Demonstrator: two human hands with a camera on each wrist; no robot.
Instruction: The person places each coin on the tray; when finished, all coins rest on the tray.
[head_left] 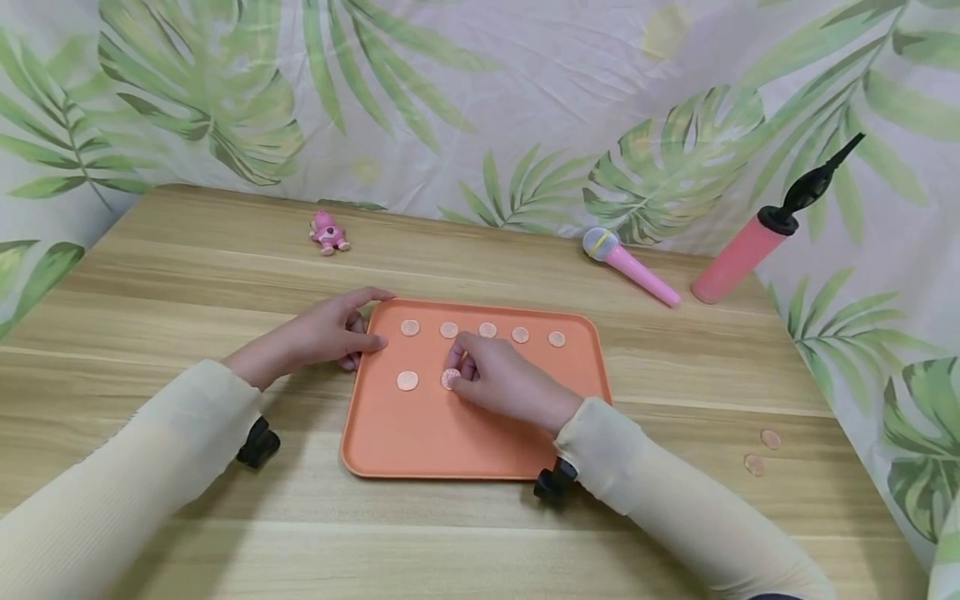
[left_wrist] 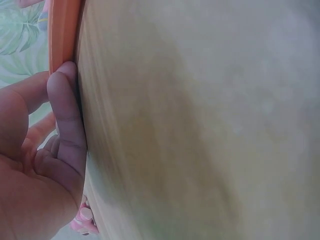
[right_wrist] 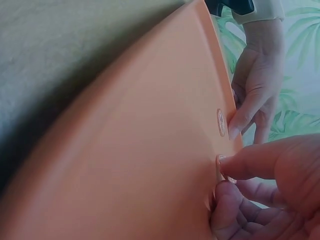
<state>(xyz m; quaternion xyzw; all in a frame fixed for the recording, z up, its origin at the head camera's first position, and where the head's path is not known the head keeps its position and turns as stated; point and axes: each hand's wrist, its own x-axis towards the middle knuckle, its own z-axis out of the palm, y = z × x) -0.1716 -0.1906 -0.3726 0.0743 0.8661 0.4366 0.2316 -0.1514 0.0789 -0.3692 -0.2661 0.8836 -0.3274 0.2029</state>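
An orange tray lies on the table, with a back row of several copper-coloured coins in it. My left hand holds the tray's left edge, thumb over the rim and other fingers along the outside wall. Over the tray's middle, my right hand pinches a coin in front of the back row. In the right wrist view the thumb lies on this coin, low at the tray's surface. Left of it, a single coin lies flat.
Two loose coins lie on the wooden table at the right. Behind the tray are a small pink figurine and a pink toy microphone. A pink hand pump stands at the back right, near the leaf-patterned cloth.
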